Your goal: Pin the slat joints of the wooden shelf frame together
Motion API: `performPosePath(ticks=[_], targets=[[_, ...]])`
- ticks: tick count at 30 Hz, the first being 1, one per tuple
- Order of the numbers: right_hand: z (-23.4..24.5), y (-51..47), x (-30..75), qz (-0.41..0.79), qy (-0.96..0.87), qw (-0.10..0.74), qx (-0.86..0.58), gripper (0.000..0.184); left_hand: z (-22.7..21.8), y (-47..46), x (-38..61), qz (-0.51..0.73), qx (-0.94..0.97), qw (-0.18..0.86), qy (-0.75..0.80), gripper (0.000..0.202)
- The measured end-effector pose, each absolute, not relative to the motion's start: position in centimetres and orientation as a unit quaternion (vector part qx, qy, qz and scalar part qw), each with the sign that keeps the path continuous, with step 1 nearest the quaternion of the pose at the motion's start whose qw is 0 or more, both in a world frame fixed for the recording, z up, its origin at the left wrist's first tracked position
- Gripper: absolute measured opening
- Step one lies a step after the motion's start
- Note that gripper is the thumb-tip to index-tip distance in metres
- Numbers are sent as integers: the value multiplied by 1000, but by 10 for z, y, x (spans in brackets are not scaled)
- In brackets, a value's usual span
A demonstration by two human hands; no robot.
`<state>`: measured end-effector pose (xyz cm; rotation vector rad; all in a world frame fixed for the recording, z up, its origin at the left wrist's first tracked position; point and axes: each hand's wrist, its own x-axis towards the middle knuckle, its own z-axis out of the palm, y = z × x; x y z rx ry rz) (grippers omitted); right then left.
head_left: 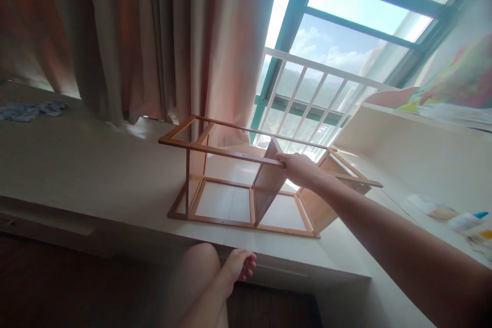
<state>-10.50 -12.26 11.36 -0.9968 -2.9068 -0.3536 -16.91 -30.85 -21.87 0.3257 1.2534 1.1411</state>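
Note:
A light wooden shelf frame (226, 184) stands on a pale window ledge (96, 164), with open rectangular bays and a solid divider panel in the middle. My right hand (302, 168) reaches in from the lower right and is closed round the frame's upper front rail, just above the divider. My left hand (240, 265) hangs low, just below the ledge's front edge. Its fingers are loosely bent and slightly apart, with nothing in them. It touches neither the frame nor the ledge.
Beige curtains (154, 36) hang behind the frame on the left. A green-framed window with a white railing (315, 87) is behind it on the right. Crumpled blue cloth (31, 110) lies far left on the ledge. A small bottle (467, 220) and bright fabric (457, 82) are at the right.

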Motion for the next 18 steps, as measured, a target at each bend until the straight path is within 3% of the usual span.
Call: performPosePath(ticks=[8,14,18], targets=[[144,-122,-114,-23,-944,39,-327,16,-200,-310,-161,567,113,667,471,49],[174,-130,-114,130,-928,10,-348,11,-178,-325,-146,650,114,654,369,39],[196,-136,-104,170,-917,36,-358,12,-144,-346,-137,705,74,642,293,37]])
